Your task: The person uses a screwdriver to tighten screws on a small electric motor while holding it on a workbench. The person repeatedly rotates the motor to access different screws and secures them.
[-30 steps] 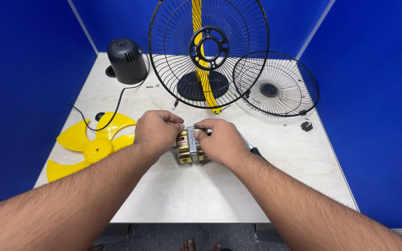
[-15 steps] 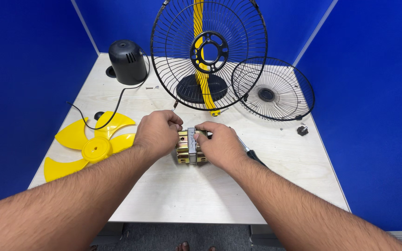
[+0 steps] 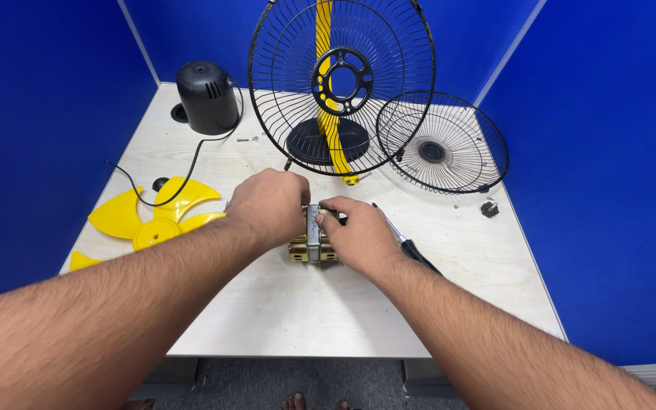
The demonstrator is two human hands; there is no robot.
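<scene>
Far left on the desk [image 3: 191, 152]: yellow fan blade [image 3: 149, 220] lying flat, black cord [image 3: 191, 171] trailing over it.
Your left hand [image 3: 267, 209]: clamped over the left side of the fan motor [image 3: 313, 239].
Motor: mid-desk, between both your hands.
Your right hand [image 3: 358, 235]: fingers pinching the motor's top right.
Behind: upright black fan guard [image 3: 282, 76], motor cover [image 3: 206, 95] back left.
Right: screwdriver [image 3: 411, 247] just beside your wrist; second guard [image 3: 442, 144] flat.

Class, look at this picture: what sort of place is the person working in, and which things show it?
Probably a small repair or assembly booth: a pale worktable boxed in by blue partition walls, with a dismantled fan spread out, its wire guard, yellow blade and motor held in both hands.
</scene>
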